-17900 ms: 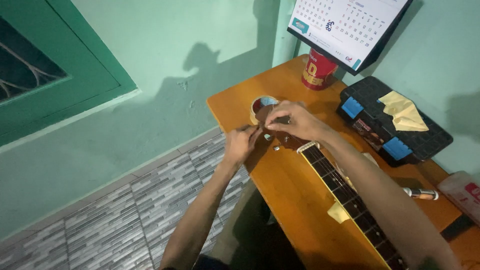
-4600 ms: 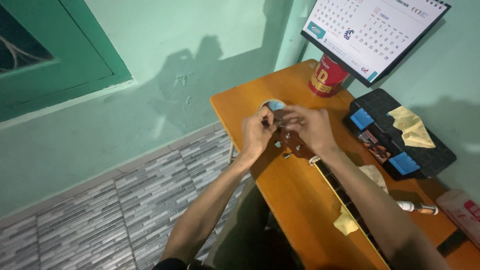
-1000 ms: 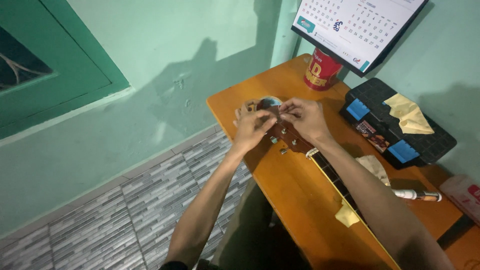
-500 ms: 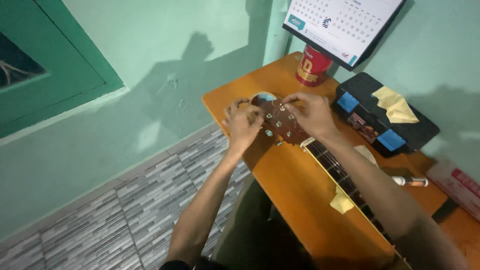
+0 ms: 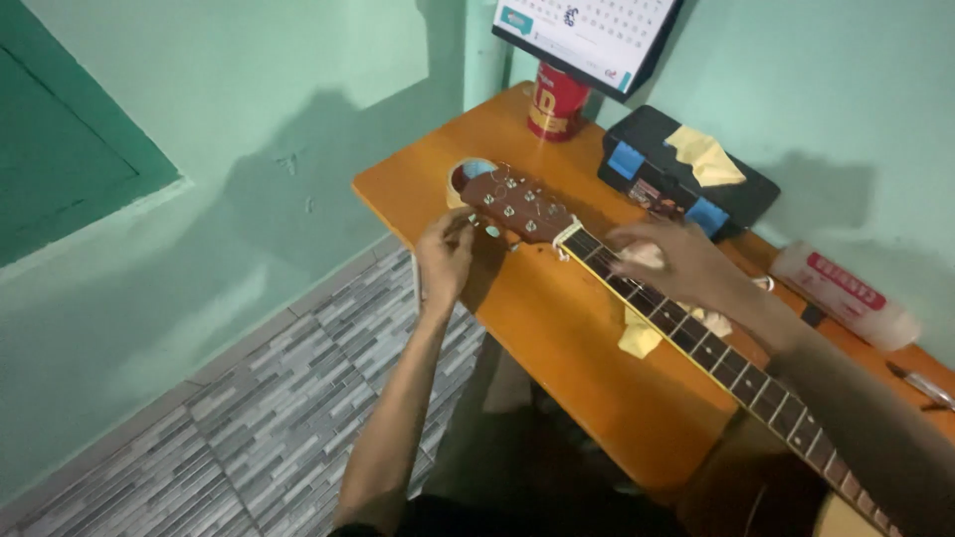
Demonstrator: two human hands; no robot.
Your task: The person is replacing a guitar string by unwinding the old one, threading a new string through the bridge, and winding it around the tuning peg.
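The guitar point(image 5: 637, 288) lies across your orange table point(image 5: 557, 348), its brown headstock point(image 5: 512, 204) pointing toward the far left corner and its dark fretted neck point(image 5: 716, 348) running back toward you on the right. The headstock sits just over a roll of tape point(image 5: 468, 177) near the table's left edge.

Your left hand point(image 5: 445, 261) is at the near side of the headstock, fingers curled in at a tuning peg point(image 5: 490, 231); whether they actually pinch the peg you cannot tell from this angle. Your right hand point(image 5: 676, 264) lies palm down over the neck just behind the nut, fingers loosely spread across the strings, with something pale showing under the fingertips. The two hands are apart, one on each side of the nut.

A yellow cloth point(image 5: 639, 338) lies on the table against the neck, below your right hand. Beyond the neck sits a black case point(image 5: 686, 174) with blue latches and another yellow cloth point(image 5: 704, 156) on its lid. A red cup point(image 5: 555, 101) stands at the far end under a wall calendar point(image 5: 587, 35). A white bottle point(image 5: 846, 296) lies on its side to the right.
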